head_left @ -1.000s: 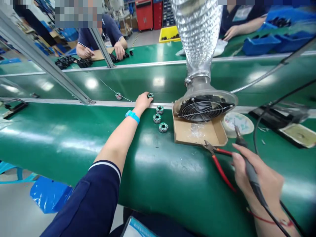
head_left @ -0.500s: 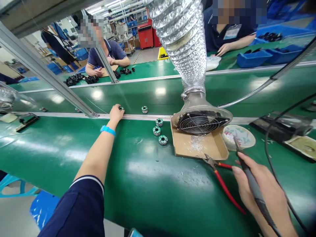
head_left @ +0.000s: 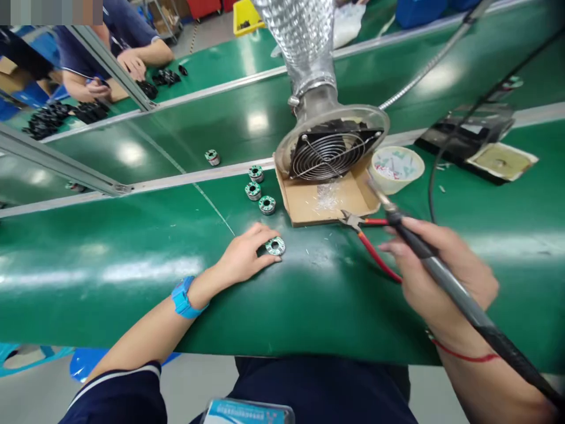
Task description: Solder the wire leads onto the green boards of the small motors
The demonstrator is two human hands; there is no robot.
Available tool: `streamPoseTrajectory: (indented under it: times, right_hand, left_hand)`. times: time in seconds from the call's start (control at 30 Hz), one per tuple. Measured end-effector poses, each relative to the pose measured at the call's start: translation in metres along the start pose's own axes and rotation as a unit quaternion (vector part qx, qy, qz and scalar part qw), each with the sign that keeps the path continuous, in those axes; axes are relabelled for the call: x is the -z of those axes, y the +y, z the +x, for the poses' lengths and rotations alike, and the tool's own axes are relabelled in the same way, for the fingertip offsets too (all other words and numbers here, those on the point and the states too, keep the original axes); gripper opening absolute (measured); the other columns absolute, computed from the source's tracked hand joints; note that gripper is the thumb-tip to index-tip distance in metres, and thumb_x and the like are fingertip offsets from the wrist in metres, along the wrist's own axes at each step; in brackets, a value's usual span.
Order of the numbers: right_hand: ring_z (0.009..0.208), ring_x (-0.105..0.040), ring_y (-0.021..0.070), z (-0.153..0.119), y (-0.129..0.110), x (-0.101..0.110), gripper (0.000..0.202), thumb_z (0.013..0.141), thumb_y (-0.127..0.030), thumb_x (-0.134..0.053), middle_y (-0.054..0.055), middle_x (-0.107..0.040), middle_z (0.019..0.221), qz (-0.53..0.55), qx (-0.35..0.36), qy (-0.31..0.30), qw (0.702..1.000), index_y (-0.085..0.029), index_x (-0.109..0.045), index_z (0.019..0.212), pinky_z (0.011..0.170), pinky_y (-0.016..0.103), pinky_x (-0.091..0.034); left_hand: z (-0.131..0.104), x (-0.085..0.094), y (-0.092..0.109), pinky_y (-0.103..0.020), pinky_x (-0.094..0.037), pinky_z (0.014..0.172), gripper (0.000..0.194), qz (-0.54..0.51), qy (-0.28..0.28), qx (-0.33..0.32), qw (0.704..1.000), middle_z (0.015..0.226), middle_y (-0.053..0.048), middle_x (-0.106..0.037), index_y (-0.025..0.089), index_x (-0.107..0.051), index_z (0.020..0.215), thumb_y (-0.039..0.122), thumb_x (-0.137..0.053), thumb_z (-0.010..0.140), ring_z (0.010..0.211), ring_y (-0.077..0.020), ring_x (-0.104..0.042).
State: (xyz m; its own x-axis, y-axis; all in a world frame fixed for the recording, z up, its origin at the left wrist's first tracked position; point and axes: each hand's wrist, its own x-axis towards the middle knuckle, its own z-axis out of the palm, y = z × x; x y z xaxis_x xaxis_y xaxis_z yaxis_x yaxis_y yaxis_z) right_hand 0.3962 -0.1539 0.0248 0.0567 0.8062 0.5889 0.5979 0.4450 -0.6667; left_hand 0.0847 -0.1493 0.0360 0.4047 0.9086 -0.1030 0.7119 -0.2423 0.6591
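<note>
Thumb and fingers of my left hand [head_left: 247, 254] grip a round green-and-silver coil part [head_left: 276, 246] at the mat's middle. My right hand [head_left: 435, 265] is closed on a soldering iron [head_left: 450, 288], its tip pointing up and left near the white tape-roll dish [head_left: 397, 166]. Three similar coil parts, one of them here [head_left: 267, 205], stand just beyond my left hand. Red-handled cutters [head_left: 373, 250] lie open beside my right hand, their jaws at the edge of a cardboard tray [head_left: 309, 212] holding small clippings.
A fume hood with a fan grille [head_left: 331, 156] hangs over the tray. Another coil part [head_left: 212, 157] rests behind the rail. An iron stand with a sponge [head_left: 502, 162] is at the right, a metal post [head_left: 101, 171] at the left. A person [head_left: 132, 44] works across the bench.
My left hand has come back from the rail at the far left to the near mat, with a coil part. The camera view has tilted down, and my right hand still holds the iron.
</note>
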Motion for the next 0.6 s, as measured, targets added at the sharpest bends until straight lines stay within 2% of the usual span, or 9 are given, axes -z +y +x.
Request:
streamPoseTrajectory:
  times: [0.03, 0.1, 0.17, 0.23, 0.3, 0.43, 0.6]
  right_hand:
    - [0.077, -0.072, 0.0179, -0.001, -0.011, 0.0, 0.042, 0.086, -0.027, -0.069, 0.004, -0.075, 0.105, 0.038, -0.015, -0.03, 0.999, -0.029, -0.065, 0.128, 0.075, 0.035, -0.06]
    - [0.076, -0.073, 0.0138, 0.001, -0.03, -0.001, 0.044, 0.093, -0.023, -0.059, 0.0, -0.076, 0.099, 0.092, -0.051, -0.134, 0.985, -0.029, -0.056, 0.137, 0.075, 0.03, -0.061]
    - [0.08, -0.073, 0.0116, 0.006, -0.044, -0.002, 0.037, 0.093, -0.021, -0.059, -0.002, -0.075, 0.091, 0.1, -0.037, -0.193, 0.975, -0.028, -0.059, 0.129, 0.077, 0.025, -0.06]
    - [0.082, -0.071, 0.0107, 0.01, -0.05, -0.003, 0.034, 0.091, -0.021, -0.063, -0.003, -0.073, 0.088, 0.11, -0.032, -0.219, 0.969, -0.027, -0.059, 0.124, 0.079, 0.023, -0.058]
    - [0.081, -0.069, 0.0101, 0.013, -0.052, -0.003, 0.038, 0.089, -0.022, -0.065, -0.003, -0.069, 0.089, 0.137, -0.052, -0.242, 0.959, -0.027, -0.055, 0.126, 0.08, 0.023, -0.057]
    - [0.076, -0.065, 0.0077, 0.016, -0.049, -0.001, 0.042, 0.09, -0.019, -0.062, -0.004, -0.066, 0.087, 0.192, -0.104, -0.304, 0.927, -0.025, -0.05, 0.129, 0.077, 0.021, -0.056]
    - [0.082, -0.065, 0.0077, 0.017, -0.048, -0.001, 0.046, 0.09, -0.02, -0.064, -0.004, -0.066, 0.09, 0.212, -0.121, -0.345, 0.906, -0.026, -0.05, 0.133, 0.08, 0.02, -0.055]
  left_hand:
    - [0.0, -0.007, 0.009, -0.035, -0.05, 0.093, 0.036, -0.038, -0.01, -0.011, 0.999, 0.119, -0.009, -0.063, 0.019, -0.063, 0.121, 0.028, -0.071, 0.087, 0.107, -0.0218, -0.061]
    - [0.002, -0.02, 0.03, -0.03, -0.05, 0.078, 0.037, -0.121, -0.047, -0.005, 0.992, 0.108, -0.006, -0.065, 0.018, -0.061, 0.124, 0.027, -0.069, 0.088, 0.087, -0.0162, -0.061]
    - [0.003, -0.028, 0.049, -0.024, -0.043, 0.061, 0.039, -0.195, -0.08, 0.018, 0.977, 0.091, 0.0, -0.062, 0.019, -0.06, 0.125, 0.026, -0.069, 0.088, 0.066, -0.0101, -0.05]
    - [0.003, -0.031, 0.064, -0.021, -0.036, 0.054, 0.039, -0.252, -0.094, 0.03, 0.963, 0.083, 0.003, -0.055, 0.019, -0.061, 0.122, 0.026, -0.072, 0.085, 0.06, -0.0075, -0.041]
    - [0.004, -0.032, 0.074, -0.021, -0.034, 0.053, 0.036, -0.287, -0.096, 0.031, 0.953, 0.08, 0.004, -0.05, 0.017, -0.064, 0.115, 0.028, -0.075, 0.082, 0.059, -0.0067, -0.039]
    - [0.003, -0.03, 0.08, -0.022, -0.032, 0.055, 0.035, -0.285, -0.098, 0.017, 0.953, 0.078, 0.003, -0.047, 0.016, -0.069, 0.111, 0.033, -0.077, 0.082, 0.061, -0.007, -0.038]
    - [-0.001, -0.031, 0.076, -0.022, -0.036, 0.059, 0.04, -0.253, -0.086, -0.039, 0.963, 0.083, 0.001, -0.049, 0.015, -0.069, 0.117, 0.039, -0.075, 0.086, 0.068, -0.0091, -0.043]
